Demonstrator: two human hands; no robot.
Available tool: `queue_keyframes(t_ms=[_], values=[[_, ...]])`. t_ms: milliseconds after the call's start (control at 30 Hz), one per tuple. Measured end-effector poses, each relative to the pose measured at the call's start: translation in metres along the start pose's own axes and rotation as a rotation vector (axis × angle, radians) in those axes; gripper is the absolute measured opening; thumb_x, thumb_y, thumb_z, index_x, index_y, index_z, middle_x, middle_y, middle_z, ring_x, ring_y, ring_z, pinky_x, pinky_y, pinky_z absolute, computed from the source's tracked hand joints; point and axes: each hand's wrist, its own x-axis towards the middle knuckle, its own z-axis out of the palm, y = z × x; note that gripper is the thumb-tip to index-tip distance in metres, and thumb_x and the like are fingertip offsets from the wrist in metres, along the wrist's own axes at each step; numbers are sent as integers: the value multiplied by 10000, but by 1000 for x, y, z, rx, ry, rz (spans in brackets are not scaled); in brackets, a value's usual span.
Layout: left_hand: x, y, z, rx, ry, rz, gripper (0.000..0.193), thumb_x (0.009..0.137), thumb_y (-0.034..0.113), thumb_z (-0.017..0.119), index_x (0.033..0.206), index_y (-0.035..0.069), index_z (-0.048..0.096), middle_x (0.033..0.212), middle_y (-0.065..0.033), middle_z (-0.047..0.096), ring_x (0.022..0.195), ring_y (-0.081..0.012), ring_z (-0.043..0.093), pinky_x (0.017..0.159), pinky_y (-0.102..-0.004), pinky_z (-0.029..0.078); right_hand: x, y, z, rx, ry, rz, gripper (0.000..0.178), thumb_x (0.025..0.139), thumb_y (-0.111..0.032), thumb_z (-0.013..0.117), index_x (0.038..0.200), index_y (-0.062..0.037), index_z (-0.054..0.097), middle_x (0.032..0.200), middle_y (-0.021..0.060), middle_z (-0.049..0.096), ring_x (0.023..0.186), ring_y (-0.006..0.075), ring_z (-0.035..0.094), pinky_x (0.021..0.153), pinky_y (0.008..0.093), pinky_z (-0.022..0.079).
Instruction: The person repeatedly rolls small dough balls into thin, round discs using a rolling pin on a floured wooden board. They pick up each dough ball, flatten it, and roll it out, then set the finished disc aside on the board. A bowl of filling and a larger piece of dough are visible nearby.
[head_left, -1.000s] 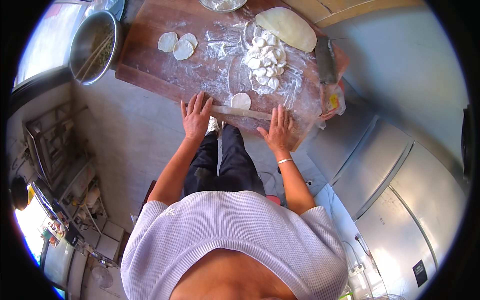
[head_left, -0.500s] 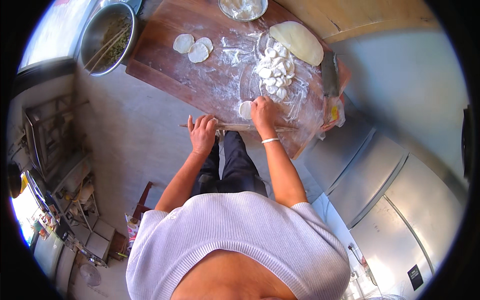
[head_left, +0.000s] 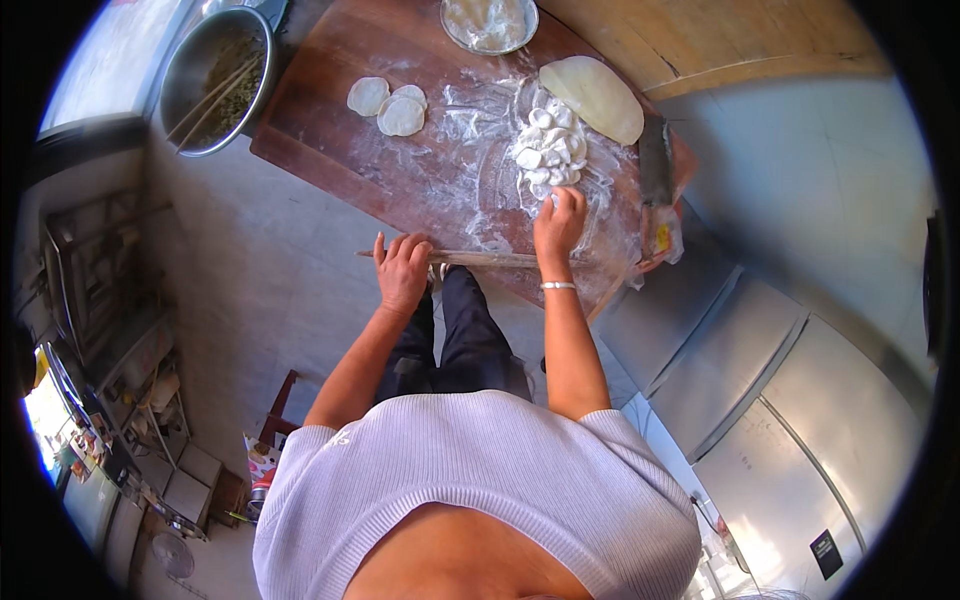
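Two hands, head view: left hand [head_left: 402, 275] on the rolling pin [head_left: 490, 259]; right hand [head_left: 558, 228] at the near edge of the pile of dough pieces [head_left: 546, 148].
Right hand, change: half a second ago at a single dough round just beyond the pin; since moved up to the pile, and that round has gone from its spot. One second ago both hands lay on the pin.
Left hand, change: little or none in the last half second; same place near the pin's left end.
Rolling pin, location: along the near edge of the board [head_left: 330, 130]; left part juts past that edge, above the floor; right part crossed by the right forearm.
Rolling pin, axis: long axis roughly left to right across the person's front; tapered tip points left, right end dips slightly toward the person.
Left fingers: bent over the pin, holding it, one outer finger lifted apart.
Right fingers: bent and drawn close together; whether dough is pinched between them cannot be told.
Dough rounds [head_left: 401, 118]: three visible, grouped on the board's left part.
Dough slab [head_left: 592, 100]: just beyond the pile.
Writing: yellow label [head_left: 663, 238] on a plastic bag [head_left: 671, 250] at the board's right end; dark sticker [head_left: 826, 554] on a steel-coloured cabinet [head_left: 810, 420]; print too small to judge.
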Motion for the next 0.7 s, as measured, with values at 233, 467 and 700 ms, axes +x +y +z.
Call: queue_keyframes(t_ms=[233,467,700], values=[[7,11,6,-24,-37,57,205,786,121,704,969,174,630,1119,40,676,1103,-199,630,1142,-514,302,-58,-34,-16,-145,-380,29,623,820,-150,753,1359,15,487,1143,191,535,1041,381,548,902,489,460],[19,4,4,10,0,79,154,818,156,682,962,177,632,1114,42,681,1082,-198,636,1128,-518,326,-83,-25,-35,-95,-401,125,722,899,-412,682,1423,20,439,1232,218,529,1138,386,533,938,518,445],[93,2,18,125,-76,118,547,876,459,662,1341,176,608,1520,-95,464,1401,-329,426,1163,-630,229,-44,42,-38,-463,-236,8,955,901,-697,526,1495,33,362,1577,236,354,1453,411,325,1128,612,247]])
